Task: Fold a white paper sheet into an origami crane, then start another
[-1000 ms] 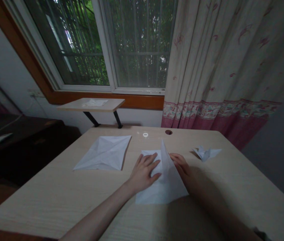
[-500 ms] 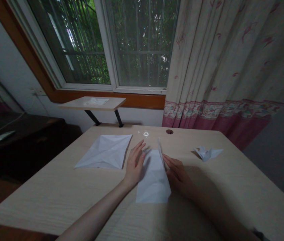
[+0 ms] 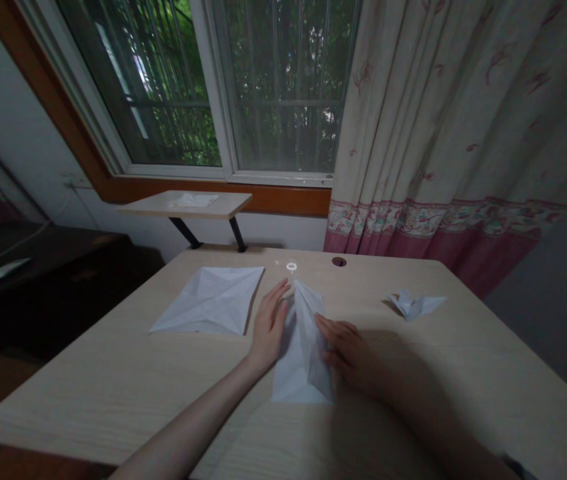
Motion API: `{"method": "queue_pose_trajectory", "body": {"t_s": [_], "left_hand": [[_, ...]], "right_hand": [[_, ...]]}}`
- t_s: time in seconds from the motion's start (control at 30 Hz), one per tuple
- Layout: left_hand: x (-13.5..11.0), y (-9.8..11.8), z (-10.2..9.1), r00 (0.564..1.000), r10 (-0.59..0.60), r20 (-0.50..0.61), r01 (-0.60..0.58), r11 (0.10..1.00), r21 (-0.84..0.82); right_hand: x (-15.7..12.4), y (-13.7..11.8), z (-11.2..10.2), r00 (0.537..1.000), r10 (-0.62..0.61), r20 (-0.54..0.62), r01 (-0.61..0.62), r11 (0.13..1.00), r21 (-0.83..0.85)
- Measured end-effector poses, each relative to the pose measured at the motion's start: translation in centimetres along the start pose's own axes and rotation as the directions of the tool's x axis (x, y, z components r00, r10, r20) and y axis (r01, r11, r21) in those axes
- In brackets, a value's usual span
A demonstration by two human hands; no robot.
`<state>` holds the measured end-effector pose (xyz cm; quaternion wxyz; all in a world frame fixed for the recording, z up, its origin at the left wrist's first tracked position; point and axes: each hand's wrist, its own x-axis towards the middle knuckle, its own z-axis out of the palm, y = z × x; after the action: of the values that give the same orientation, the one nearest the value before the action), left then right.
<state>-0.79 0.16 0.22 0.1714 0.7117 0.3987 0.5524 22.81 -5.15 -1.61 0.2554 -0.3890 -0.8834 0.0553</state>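
a pale wood desk [image 3: 88, 393] is the reference for this report, and the whole scene is placed from it. beyond its far edge stands a window [image 3: 283, 100] with bars and foliage outside. a floral curtain [image 3: 438, 120] with a pink border hangs beyond the far right corner. a small raised shelf [image 3: 183, 204] on dark legs stands beyond the far edge, with a piece of white paper [image 3: 192, 200] lying on top. off the desk's left side is a dark wooden cabinet [image 3: 38, 267], carrying a white slip [image 3: 5, 269].

on the desk, left of centre, lies a creased square paper sheet [image 3: 208, 301], opened flat. near the right edge sits a small folded paper figure [image 3: 416, 305]. a cable grommet [image 3: 339, 261] is set near the far edge.

at desk centre lies a folded white sheet [image 3: 296, 373], its long flap standing partly raised. the left hand [image 3: 269, 327] is open, just beside the sheet's left edge, fingers spread. the right hand [image 3: 348, 348] is open, with its fingers [image 3: 326, 330] against the raised flap. the hands are apart, the sheet between them; neither is clamped on it.
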Motion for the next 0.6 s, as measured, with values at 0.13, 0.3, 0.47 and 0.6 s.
{"method": "queue_pose_trajectory", "body": {"t_s": [0.13, 0.3, 0.47, 0.6], "left_hand": [[0.1, 0.1, 0.0, 1.0, -0.012, 0.012, 0.012, 1.0, -0.001], [0.1, -0.3, 0.1, 0.996, -0.024, 0.092, 0.02, 0.999, 0.047], [-0.2, -1.6, 0.9, 0.968, -0.071, 0.242, 0.036, 0.989, 0.143], [-0.5, -2.0, 1.3, 0.888, -0.153, 0.434, 0.028, 0.959, 0.281]], "right_hand": [[-0.1, -0.2, 0.1, 0.999, 0.027, 0.039, -0.025, 0.999, -0.046], [0.0, -0.4, 0.0, 0.987, 0.063, 0.146, -0.049, 0.995, -0.092], [0.0, -0.3, 0.5, 0.983, 0.09, 0.159, -0.065, 0.986, -0.156], [-0.4, 0.3, 1.4, 0.992, 0.074, 0.099, -0.051, 0.975, -0.214]]}}
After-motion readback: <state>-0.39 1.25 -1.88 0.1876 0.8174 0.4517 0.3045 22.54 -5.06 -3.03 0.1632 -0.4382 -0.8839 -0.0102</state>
